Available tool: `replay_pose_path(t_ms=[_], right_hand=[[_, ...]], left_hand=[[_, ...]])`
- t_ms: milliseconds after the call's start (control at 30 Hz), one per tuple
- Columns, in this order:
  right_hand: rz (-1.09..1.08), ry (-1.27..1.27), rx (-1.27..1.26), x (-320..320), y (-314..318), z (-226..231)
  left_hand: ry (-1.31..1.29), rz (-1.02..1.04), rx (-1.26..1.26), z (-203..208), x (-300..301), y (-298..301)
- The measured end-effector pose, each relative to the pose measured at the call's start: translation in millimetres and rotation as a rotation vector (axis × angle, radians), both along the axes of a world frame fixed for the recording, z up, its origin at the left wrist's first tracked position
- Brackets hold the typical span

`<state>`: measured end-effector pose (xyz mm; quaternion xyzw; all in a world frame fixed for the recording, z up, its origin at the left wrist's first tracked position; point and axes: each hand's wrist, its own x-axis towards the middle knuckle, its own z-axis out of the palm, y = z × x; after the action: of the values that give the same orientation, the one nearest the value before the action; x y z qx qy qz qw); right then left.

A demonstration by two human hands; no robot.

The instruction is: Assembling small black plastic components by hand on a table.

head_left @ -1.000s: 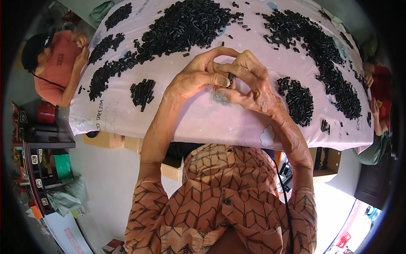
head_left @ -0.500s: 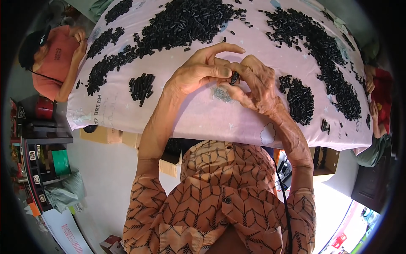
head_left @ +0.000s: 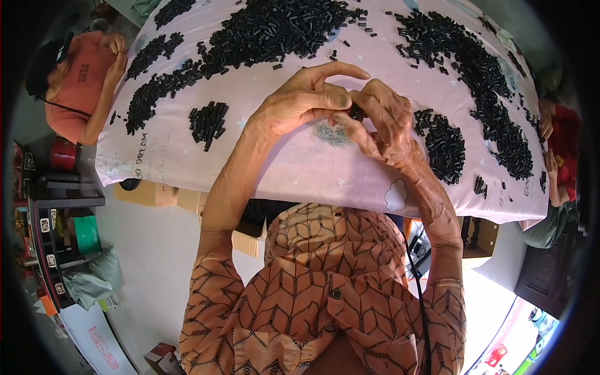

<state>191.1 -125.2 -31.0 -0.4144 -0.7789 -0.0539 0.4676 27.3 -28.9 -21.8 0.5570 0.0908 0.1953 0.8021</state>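
Over the pink cloth, my two hands meet fingertip to fingertip. My right hand [head_left: 384,122] is closed, pinching a small black cylindrical part [head_left: 356,112] between thumb and fingers. My left hand [head_left: 300,100] comes up against it, its thumb pressed toward the fingers and its index finger arched out above; what those fingertips hold is hidden. Just under the hands lies a scatter of tiny silvery pieces [head_left: 333,134]. To the right of my right wrist is a heap of short black parts [head_left: 445,147]; left of my left forearm, a pile of longer black pieces [head_left: 208,123].
A large mound of black parts [head_left: 275,31] covers the far middle of the pink cloth [head_left: 294,178]. Another long heap [head_left: 481,87] runs down the right. One person [head_left: 81,81] sits at the left edge, another person [head_left: 565,150] at the right. Cardboard boxes [head_left: 147,192] stand below.
Both hands have shifted slightly right, still together. The black part now sits deeper in my right fingers, and my left thumb has moved up off it.
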Motion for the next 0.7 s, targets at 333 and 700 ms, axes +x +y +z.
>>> replay_pose_path(t_ms=[333, 700], right_hand=[[0.009, -0.047, -0.005, -4.6, 3.8, 4.6], [-0.11, -0.047, -0.202, -0.2, 13.8, -0.8]], left_hand=[[-0.006, 0.038, -0.019, -0.2, -5.4, 0.5], [0.235, 0.469, 0.463, 2.2, -55.9, 21.6]])
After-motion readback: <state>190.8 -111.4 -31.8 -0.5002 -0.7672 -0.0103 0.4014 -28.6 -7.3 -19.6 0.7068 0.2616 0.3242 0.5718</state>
